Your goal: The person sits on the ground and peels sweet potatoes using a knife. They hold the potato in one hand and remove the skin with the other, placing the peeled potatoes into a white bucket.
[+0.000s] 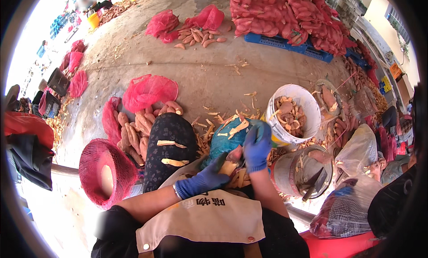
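My left hand, in a blue glove, is closed round a partly peeled sweet potato over my lap. My right hand, also gloved, is curled just right of the potato's upper end; what its fingers hold is hidden. A teal cloth or bag under the hands carries strips of peel. More peel lies on my dark floral left knee. Unpeeled sweet potatoes are heaped left of that knee. A white bucket of potato pieces stands beyond my right hand.
A red mesh bag is at lower left, a metal pail with a blade at right. Stacked red sacks rest on a blue pallet at the back. Plastic-wrapped clothing is at lower right; people and piles line both edges.
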{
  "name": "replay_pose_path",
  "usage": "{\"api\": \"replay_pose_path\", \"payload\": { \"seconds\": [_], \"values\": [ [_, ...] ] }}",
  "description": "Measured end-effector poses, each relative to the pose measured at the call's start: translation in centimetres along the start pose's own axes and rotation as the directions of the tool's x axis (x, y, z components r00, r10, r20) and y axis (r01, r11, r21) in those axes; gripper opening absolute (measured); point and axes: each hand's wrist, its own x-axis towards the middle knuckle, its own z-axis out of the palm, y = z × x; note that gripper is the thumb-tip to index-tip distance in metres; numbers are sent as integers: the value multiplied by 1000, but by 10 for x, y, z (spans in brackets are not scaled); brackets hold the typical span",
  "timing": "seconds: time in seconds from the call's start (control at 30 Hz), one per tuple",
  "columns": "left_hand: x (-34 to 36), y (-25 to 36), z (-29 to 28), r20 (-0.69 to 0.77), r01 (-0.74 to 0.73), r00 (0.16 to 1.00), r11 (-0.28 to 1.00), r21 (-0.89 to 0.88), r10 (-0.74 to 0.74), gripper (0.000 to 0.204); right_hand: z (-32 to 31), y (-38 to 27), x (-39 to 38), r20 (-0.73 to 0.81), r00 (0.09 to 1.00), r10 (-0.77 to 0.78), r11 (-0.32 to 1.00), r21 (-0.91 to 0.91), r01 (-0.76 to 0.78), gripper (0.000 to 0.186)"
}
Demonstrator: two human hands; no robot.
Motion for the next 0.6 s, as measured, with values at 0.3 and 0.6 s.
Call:
{"api": "replay_pose_path", "payload": {
  "seconds": [0.3, 0.6],
  "values": [
    [-7, 4, -4, -106, 150, 988, 883, 445, -115, 97, -7, 62, 32, -258, 951, 171, 984, 85, -154, 14],
    [7, -14, 9, -171, 147, 980, 954, 261, -105, 89, 7, 31, 3, -94, 979, 182, 979, 114, -171, 16]
  ]
}}
